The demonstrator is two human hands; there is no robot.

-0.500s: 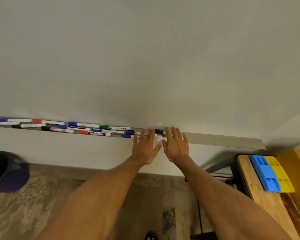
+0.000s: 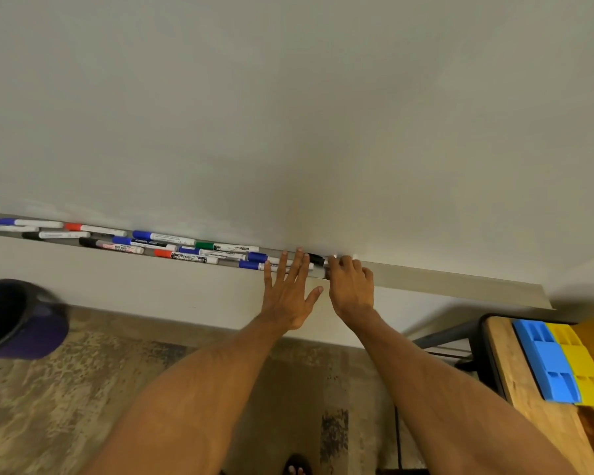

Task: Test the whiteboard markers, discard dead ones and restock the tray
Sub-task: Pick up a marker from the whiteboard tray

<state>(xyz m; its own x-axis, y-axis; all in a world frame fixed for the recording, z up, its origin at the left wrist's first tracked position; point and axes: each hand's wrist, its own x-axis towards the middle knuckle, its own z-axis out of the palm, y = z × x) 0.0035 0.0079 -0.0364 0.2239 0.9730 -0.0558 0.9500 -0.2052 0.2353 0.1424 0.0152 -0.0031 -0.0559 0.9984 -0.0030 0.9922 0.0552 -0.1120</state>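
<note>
- Resting the left hand (image 2: 288, 296) on blue markers (image 2: 256, 257) in the tray (image 2: 460, 285), fingers straight and spread.
- Gripping the black marker (image 2: 316, 259) in the tray with the right hand (image 2: 352, 289), fingers curled.

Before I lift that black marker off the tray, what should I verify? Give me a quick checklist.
1. Right hand on the black marker: fingers curl round its barrel; ok.
2. Marker ready to test: black cap is on and must come off first; not ok.
3. Left hand free: fingers straight, lying across the blue markers, holding nothing; ok.
4. Board has room for a test stroke: no marks seen above the tray; ok.
5. Bin for dead ones: a dark container at far left, blurred; cannot tell.
</note>
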